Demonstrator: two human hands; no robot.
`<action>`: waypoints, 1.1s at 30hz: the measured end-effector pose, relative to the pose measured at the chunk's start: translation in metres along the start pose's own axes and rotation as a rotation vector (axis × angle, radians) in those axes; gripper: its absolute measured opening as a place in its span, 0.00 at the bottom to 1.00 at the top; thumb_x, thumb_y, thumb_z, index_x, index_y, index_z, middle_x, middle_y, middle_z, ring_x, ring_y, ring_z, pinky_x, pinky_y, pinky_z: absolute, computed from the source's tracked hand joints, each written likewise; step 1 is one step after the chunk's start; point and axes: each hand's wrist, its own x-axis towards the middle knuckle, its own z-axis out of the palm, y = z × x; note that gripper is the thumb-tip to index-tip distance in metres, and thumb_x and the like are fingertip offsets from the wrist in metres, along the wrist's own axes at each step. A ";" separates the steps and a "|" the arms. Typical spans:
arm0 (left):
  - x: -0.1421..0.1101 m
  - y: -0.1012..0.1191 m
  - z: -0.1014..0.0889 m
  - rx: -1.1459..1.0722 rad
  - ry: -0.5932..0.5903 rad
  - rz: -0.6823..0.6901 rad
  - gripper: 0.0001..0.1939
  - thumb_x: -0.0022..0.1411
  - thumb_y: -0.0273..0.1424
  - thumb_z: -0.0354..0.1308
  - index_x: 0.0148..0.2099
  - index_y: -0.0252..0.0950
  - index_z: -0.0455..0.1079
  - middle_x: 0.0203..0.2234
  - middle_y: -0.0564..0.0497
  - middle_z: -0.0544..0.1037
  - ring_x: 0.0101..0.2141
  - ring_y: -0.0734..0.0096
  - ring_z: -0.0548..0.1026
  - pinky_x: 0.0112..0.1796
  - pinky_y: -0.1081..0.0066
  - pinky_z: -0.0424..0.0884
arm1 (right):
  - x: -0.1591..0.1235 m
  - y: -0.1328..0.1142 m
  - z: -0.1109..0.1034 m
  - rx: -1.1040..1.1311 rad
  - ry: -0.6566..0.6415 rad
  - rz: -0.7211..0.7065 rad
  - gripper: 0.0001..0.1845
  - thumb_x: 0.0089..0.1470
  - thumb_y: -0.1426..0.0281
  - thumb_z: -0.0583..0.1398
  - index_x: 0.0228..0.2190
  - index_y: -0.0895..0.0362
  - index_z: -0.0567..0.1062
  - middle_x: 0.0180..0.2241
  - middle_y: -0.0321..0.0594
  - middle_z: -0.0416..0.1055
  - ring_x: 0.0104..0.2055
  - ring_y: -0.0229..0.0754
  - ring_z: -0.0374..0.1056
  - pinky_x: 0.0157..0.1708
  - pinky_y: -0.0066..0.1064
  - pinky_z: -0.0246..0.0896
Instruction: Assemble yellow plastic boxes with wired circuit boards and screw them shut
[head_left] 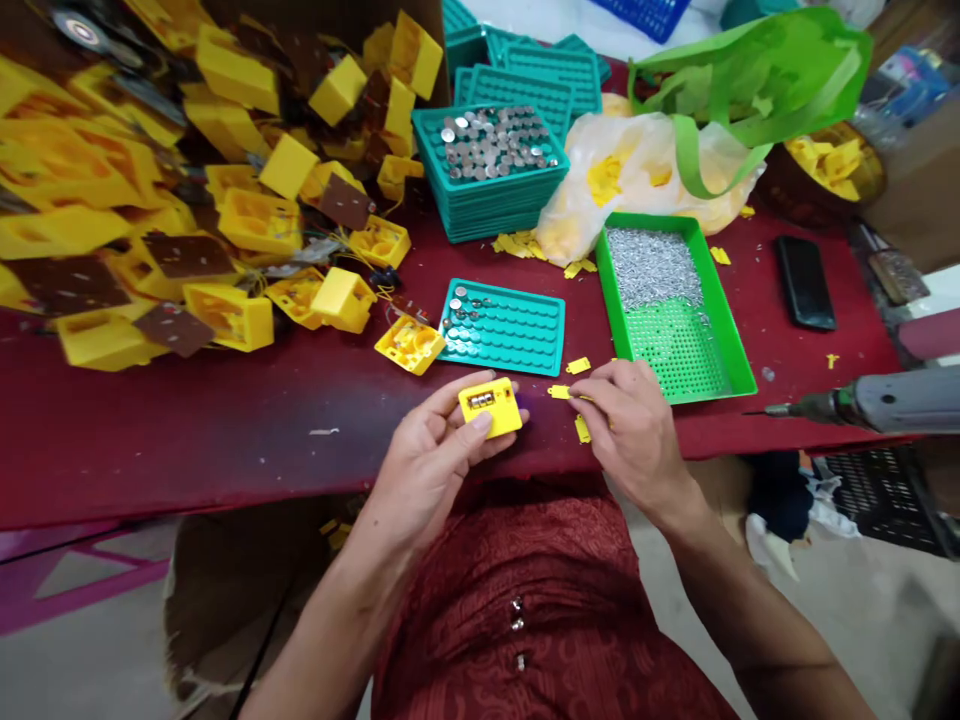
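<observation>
My left hand (442, 440) is closed around a small yellow plastic housing (504, 415), thumb on its face. Button cells (480, 399) sit in a slot in that face. To the right, my right hand (630, 425) pinches at the end of a small yellow battery cover (559, 392) on the table. Two more such covers, one (578, 366) above and one (583, 430) below, lie beside the fingers. Just beyond my left hand are an open yellow housing with wires (410, 345) and a teal tray (517, 330) with several button cells at its left end.
Yellow housings (247, 220) with wires and brown boards are heaped at left. Stacked teal trays (487, 200) hold button cells on top. A green basket (739, 370) contains small screws. A power screwdriver (885, 402) points in from the right, below a black phone (805, 283).
</observation>
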 end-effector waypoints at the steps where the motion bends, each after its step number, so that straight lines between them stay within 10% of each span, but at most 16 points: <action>1: 0.000 0.000 0.000 0.005 0.004 -0.007 0.20 0.51 0.27 0.71 0.48 0.34 0.75 0.44 0.45 0.81 0.40 0.62 0.81 0.39 0.67 0.79 | -0.002 0.000 0.002 -0.060 -0.006 -0.004 0.10 0.63 0.73 0.56 0.35 0.59 0.79 0.34 0.45 0.72 0.39 0.46 0.62 0.41 0.39 0.59; 11: -0.003 -0.001 0.001 0.036 0.000 -0.004 0.21 0.52 0.29 0.70 0.49 0.36 0.73 0.46 0.45 0.80 0.39 0.65 0.80 0.39 0.68 0.78 | 0.013 -0.003 0.012 -0.336 -0.217 -0.086 0.13 0.63 0.76 0.52 0.34 0.60 0.75 0.35 0.50 0.70 0.37 0.49 0.58 0.36 0.40 0.55; 16: -0.002 -0.002 0.000 0.036 0.032 0.048 0.21 0.53 0.29 0.69 0.50 0.36 0.73 0.43 0.47 0.81 0.39 0.68 0.79 0.40 0.68 0.78 | 0.021 -0.006 -0.003 -0.031 -0.169 -0.127 0.16 0.64 0.77 0.50 0.45 0.60 0.75 0.35 0.47 0.72 0.38 0.46 0.65 0.39 0.39 0.62; 24: -0.003 0.003 0.000 -0.031 -0.024 -0.008 0.21 0.53 0.29 0.70 0.49 0.35 0.74 0.43 0.45 0.80 0.40 0.65 0.80 0.36 0.72 0.79 | 0.029 -0.021 0.005 0.885 -0.097 0.298 0.03 0.55 0.70 0.62 0.30 0.57 0.74 0.30 0.34 0.73 0.28 0.35 0.72 0.30 0.29 0.71; 33: -0.005 0.003 0.001 -0.026 -0.065 -0.009 0.20 0.53 0.27 0.70 0.49 0.35 0.75 0.41 0.47 0.81 0.39 0.67 0.80 0.35 0.73 0.80 | 0.026 -0.017 0.013 0.825 -0.074 0.257 0.03 0.54 0.71 0.63 0.29 0.56 0.75 0.29 0.34 0.74 0.30 0.36 0.71 0.32 0.30 0.67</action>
